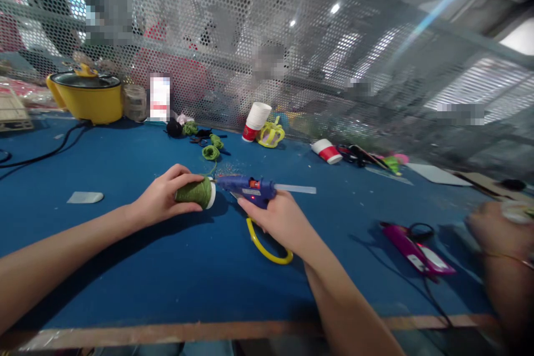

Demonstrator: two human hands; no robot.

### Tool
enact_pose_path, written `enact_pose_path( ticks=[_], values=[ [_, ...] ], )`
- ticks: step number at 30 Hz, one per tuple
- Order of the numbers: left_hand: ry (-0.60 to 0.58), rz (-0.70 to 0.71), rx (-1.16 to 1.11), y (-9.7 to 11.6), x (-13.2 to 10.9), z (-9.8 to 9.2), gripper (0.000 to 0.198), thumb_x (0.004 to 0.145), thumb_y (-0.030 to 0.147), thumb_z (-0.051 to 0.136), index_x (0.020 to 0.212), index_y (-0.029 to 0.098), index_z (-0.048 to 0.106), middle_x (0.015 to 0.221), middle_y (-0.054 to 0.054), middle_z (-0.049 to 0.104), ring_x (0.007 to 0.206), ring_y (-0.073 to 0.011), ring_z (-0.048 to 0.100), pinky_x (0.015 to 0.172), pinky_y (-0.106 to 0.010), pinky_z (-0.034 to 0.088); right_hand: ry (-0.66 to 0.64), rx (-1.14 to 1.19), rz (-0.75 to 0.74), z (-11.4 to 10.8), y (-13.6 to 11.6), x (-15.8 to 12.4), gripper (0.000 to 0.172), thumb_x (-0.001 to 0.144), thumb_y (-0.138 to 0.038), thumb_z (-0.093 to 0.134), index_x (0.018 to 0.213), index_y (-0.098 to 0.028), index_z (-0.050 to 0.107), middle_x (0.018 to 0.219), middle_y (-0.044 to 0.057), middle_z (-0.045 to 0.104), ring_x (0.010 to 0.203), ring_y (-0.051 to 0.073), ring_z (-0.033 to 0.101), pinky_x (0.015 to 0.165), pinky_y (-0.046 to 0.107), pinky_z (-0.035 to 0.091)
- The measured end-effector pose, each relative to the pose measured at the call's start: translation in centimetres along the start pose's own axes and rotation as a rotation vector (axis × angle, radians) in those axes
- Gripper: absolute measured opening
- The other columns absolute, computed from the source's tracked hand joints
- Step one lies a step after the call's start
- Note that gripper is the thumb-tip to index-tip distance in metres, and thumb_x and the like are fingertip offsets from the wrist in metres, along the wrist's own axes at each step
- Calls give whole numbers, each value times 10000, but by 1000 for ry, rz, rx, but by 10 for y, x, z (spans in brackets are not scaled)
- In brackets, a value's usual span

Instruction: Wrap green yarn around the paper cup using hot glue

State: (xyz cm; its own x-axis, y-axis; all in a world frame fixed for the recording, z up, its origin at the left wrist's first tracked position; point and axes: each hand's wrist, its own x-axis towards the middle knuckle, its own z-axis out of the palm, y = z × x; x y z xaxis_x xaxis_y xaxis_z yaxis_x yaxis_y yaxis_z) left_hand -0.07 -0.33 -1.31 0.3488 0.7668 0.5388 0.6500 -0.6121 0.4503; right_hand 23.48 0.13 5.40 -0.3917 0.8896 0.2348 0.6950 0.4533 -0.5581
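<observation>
My left hand (pixel 169 192) is wrapped round a paper cup (pixel 195 193) lying on its side, its wall covered in green yarn and its white rim facing right. In my right hand (pixel 283 217) is a blue glue gun (pixel 246 188) with a red light lit and a clear glue stick (pixel 296 189) sticking out the back. The nozzle points left and meets the yarn near the cup's rim; whether it touches I cannot tell. A strand runs from the cup up to a coil of green yarn (pixel 211 152). Below my right hand curves a yellow loop (pixel 267 250).
Stacked paper cups (pixel 256 119) and a yellow woven basket (pixel 271 133) stand by the mesh screen. A yellow electric pot (pixel 89 97) is at back left. On the right lie a purple glue gun (pixel 417 250) and another person's hand (pixel 500 233). The blue table (pixel 167 278) ends at a wooden edge.
</observation>
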Motion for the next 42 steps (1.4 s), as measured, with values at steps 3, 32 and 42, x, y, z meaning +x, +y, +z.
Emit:
enact_pose_path(
  ticks=[3, 32, 42],
  values=[
    [-3, 36, 9, 1, 0, 0, 445, 755, 410, 598, 1135, 203, 492, 997, -72, 476, 909, -200, 521, 796, -333, 467, 4, -1, -4, 1, 1, 1, 161, 741, -305, 512, 719, -183, 615, 554, 7, 593, 609, 175, 576, 559, 266, 437],
    [31, -185, -68, -1, 6, 0, 469, 701, 471, 621, 1066, 183, 558, 928, -54, 555, 842, -196, 560, 768, -340, 455, -30, -4, 35, -1, -7, -5, 153, 741, -280, 521, 703, -167, 616, 554, 5, 590, 557, 149, 551, 527, 247, 422],
    [35, -294, -101, -2, 7, -1, 452, 687, 461, 626, 1035, 176, 576, 905, -44, 574, 825, -193, 561, 749, -340, 452, -76, -3, 52, -1, -8, -6, 165, 730, -289, 529, 760, -173, 643, 555, 1, 592, 598, 162, 570, 545, 255, 426]
  ],
)
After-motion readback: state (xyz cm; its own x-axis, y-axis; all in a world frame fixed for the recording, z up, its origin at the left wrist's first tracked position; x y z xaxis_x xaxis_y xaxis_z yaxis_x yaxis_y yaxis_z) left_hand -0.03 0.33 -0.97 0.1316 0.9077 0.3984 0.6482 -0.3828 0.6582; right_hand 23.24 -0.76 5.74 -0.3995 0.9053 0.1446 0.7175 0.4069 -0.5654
